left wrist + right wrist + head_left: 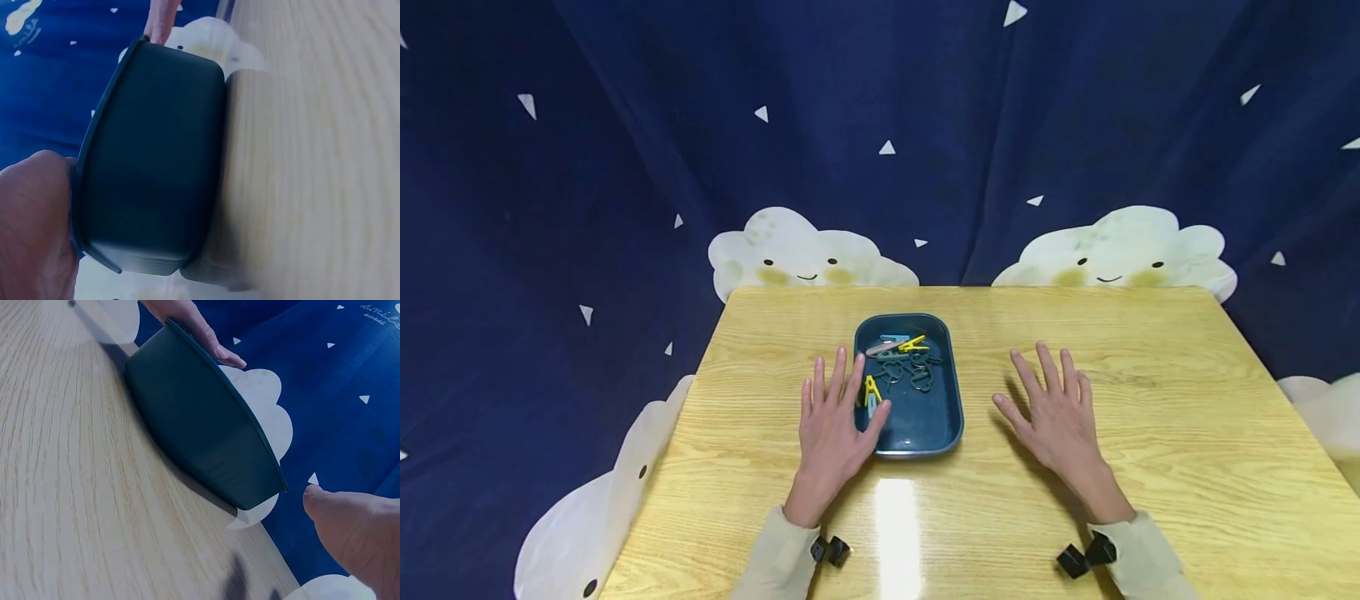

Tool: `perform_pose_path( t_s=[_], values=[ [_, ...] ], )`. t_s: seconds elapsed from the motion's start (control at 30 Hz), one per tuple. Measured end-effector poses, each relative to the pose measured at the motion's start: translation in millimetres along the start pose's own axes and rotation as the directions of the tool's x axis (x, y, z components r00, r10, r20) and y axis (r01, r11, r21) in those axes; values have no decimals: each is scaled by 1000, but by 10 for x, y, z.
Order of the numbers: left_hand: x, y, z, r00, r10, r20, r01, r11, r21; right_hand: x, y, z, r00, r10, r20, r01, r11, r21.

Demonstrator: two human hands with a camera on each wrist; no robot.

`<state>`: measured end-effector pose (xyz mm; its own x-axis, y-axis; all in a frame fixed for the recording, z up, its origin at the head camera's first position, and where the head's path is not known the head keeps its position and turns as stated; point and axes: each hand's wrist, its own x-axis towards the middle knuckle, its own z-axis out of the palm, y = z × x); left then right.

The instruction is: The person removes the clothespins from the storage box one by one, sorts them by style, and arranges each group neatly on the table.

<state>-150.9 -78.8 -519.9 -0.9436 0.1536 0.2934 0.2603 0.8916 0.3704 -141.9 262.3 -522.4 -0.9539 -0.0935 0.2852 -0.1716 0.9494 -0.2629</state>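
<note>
A dark teal tray (917,425) stands on the table and holds several small clips. My left hand (833,429) is over its left side, fingers straight and spread, holding nothing. In the left wrist view part of that hand (37,219) is beside the tray's rim; whether it touches cannot be told. My right hand (1060,421) hovers right of the tray, fingers spread, apart from it. Inside are yellow clothespins (913,344), light blue ones, a pinkish clip (883,347) and dark green clips (920,377). Another yellow clothespin (872,388) lies near my left thumb, partly hidden.
The light wood table (1180,400) extends on both sides of the tray. Behind it hangs a dark blue curtain (835,75) with white triangles and smiling clouds. A small black device (830,551) sits on the left cuff, another (1086,556) on the right.
</note>
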Motion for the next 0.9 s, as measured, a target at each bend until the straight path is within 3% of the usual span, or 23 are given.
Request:
perform_pose_path(
  t_s=[0.33,0.63,0.9],
  values=[
    [9,43,69,1000,-1,-4,1,1000,10,11,13,-36,1000,12,-6,-12,1000,-4],
    [135,24,144,996,22,-85,-22,1000,1,35,52,-32,1000,20,-16,-20,1000,-6],
    [166,-1,137,999,1,-48,0,1000,22,64,48,-68,999,38,2,-38,999,-9]
  ],
)
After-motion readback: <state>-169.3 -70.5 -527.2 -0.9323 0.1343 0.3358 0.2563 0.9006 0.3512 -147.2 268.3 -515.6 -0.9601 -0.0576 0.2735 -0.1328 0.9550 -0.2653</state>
